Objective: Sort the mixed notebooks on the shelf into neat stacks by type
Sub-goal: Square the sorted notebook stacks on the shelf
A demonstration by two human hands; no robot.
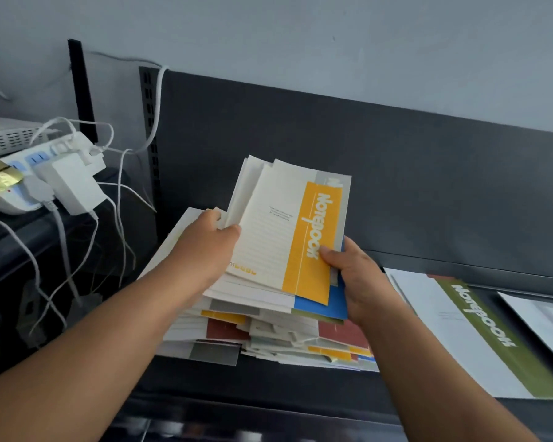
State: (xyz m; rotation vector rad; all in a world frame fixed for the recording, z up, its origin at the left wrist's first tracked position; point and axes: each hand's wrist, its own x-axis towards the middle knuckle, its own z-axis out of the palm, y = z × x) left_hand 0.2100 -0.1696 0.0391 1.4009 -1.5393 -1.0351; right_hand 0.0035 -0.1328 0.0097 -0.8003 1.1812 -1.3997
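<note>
Cream, lined notebook point(278, 237), yellow "Notebook" band, above mixed pile point(224, 328).

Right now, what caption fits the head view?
Left hand and right hand hold a yellow notebook over the pile on the shelf.

"Notebook" runs sideways in pale letters along the orange-yellow band of the yellow notebook point(310, 244). The word ends right at the thumb tip of the right hand point(355, 275), which pinches that band. Below the thumb of the left hand point(205, 240), on the same cover's cream part, stand the letters "AS" and a row of small yellow squares. The grey print between the two thumbs is too fine to read. Well right of the right fingers, the green notebook point(479, 333) bears "Notebook" on its green band.
</note>
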